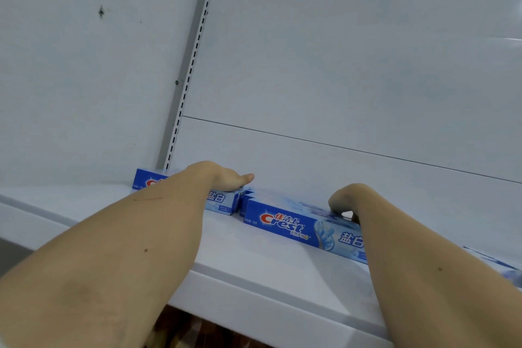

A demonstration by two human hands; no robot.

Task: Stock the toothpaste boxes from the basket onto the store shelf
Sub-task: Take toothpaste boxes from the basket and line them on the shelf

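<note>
Blue toothpaste boxes lie end to end on the white shelf (254, 271). Left hand (226, 178) rests flat, fingers straight, atop the left box (217, 198). Right hand (343, 200) curls its fingers onto the right box (296, 227), pinching its top edge.

Before us a white back panel (339, 51), a slotted upright (195, 65) left of its middle, a thin seam (339, 147) across the panel's lower part, small dark marks (101, 11) left of the upright
</note>
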